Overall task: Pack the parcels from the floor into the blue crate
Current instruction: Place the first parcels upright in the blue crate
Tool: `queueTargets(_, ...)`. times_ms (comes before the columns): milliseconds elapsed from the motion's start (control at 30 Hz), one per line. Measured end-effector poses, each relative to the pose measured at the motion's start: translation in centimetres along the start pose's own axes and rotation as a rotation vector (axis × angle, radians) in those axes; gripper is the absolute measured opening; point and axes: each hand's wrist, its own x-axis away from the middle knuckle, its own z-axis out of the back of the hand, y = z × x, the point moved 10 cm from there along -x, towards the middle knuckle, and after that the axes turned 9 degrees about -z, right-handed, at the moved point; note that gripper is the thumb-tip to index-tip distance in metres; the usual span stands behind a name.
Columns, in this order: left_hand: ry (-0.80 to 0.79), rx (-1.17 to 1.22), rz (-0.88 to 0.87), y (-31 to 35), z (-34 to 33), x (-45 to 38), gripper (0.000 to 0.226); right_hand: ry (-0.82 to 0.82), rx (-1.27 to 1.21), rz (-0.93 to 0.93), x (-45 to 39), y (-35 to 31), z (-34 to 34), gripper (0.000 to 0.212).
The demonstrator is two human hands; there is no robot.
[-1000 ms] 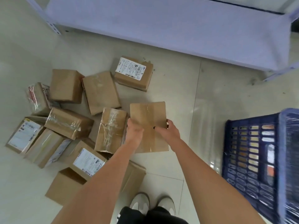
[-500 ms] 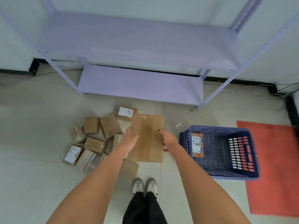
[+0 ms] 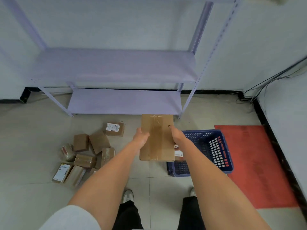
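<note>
Parcel in my hands: I hold a flat brown cardboard parcel sealed with clear tape [image 3: 157, 138] in the air, upright on its long side, its lower right corner overlapping the near left rim of the crate in the head view.
Left hand: my left hand [image 3: 142, 136] grips the parcel's left edge, thumb curled over the front face.
Right hand: my right hand [image 3: 177, 134] clasps the right edge, fingers wrapped behind the cardboard where I cannot see them.
Crate: the blue plastic lattice crate [image 3: 214, 151] stands on the tiled floor [image 3: 33, 138], partly over the red floor mat [image 3: 259, 163]; a labelled package [image 3: 178, 153] shows inside it, just past my right wrist.
Parcels left: a cluster of brown cardboard parcels [image 3: 86, 153] lies on the floor to my left, some with white labels, some wrapped in tape.
Change: half a second ago the parcel was over the floor beside the pile, clear of the crate; now I have carried it rightward to the crate's edge, and my feet [image 3: 127, 195] stand wider apart.
Background: a pale lilac metal shelf rack [image 3: 116, 67] stands against the wall.
</note>
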Motion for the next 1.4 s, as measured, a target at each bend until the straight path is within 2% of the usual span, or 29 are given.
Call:
queueTargets(200, -0.014, -0.016, -0.013, 3.5, -13.0, 1.0, 0.058, -0.008, -0.097, -0.037, -3.1, 4.3, 11.6, 0.073)
queueTargets(400, 0.044, 0.33, 0.084, 6.6, -24.3, 0.4, 0.053, -0.052, -0.236, 0.028, -5.4, 5.2, 23.6, 0.066)
queueTargets(533, 0.099, 0.485, 0.041, 10.6, -27.6, 1.7, 0.04, -0.016, -0.342, 0.005, -5.7, 5.8, 29.6, 0.073)
queueTargets(633, 0.152, 0.501, -0.01, 12.5, -28.4, 1.3, 0.047, -0.016, -0.394, -0.01, -6.0, 6.4, 32.4, 0.067)
queueTargets(767, 0.14, 0.472, -0.022, 14.1, -30.0, 0.5, 0.046, -0.054, -0.445, -0.015, -6.6, 7.1, 34.9, 0.043)
queueTargets(900, 0.027, 0.335, 0.022, 14.0, -32.6, 0.6, 0.033, -0.089, -0.378, 0.042, -7.0, 7.2, 36.6, 0.024)
queueTargets(1000, 0.043, 0.331, 0.025, 13.4, -33.7, 0.4, 0.03, -0.127, -0.332, 0.069, -7.6, 7.0, 37.0, 0.011)
queueTargets(1133, 0.096, 0.368, -0.001, 12.6, -34.4, 0.1, 0.042, -0.133, -0.306, 0.112, -8.5, 7.2, 37.1, 0.028)
queueTargets(1333, 0.172, 0.271, -0.033, 10.4, -33.8, -0.1, 0.063, -0.137, -0.324, 0.084, -11.2, 9.0, 35.4, 0.033)
queueTargets(1400, 0.202, 0.249, -0.032, 9.5, -33.5, -0.1, 0.071, -0.127, -0.305, 0.093, -12.1, 9.3, 34.3, 0.029)
